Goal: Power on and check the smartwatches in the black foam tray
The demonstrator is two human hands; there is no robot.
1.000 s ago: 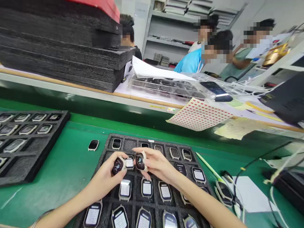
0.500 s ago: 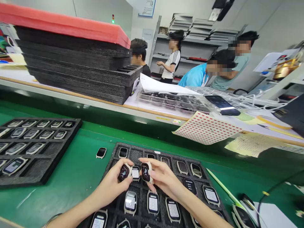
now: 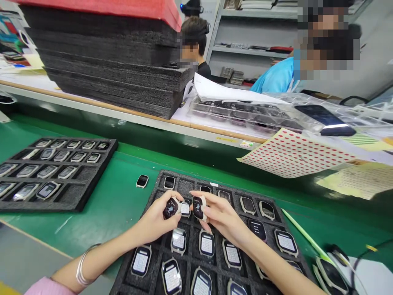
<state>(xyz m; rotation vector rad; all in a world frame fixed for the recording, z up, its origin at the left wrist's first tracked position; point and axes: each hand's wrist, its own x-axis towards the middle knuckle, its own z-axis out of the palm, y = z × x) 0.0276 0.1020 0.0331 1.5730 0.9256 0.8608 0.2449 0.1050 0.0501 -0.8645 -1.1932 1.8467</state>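
Observation:
My left hand pinches a smartwatch without a strap, its dark screen lit with a small picture. A second smartwatch with a similar lit screen is held by its edges in my right hand. Both are raised above a black foam tray, close together but apart. In the tray's compartments lie several more pale-framed watches, many with white lit screens, such as the watch below my right hand. A lone watch with a dark screen rests on the green mat left of the tray.
Another foam tray of watches lies at left. Stacked black foam trays with a red top stand on the shelf ahead. A phone, clear plastic trays and a red-dotted sheet are at right. A green pen-like stick lies beside the near tray.
The view has tilted downward and shifted left, so the tray and hands show farther right and the near rows show more. Both hands keep their watches in about the same pose.

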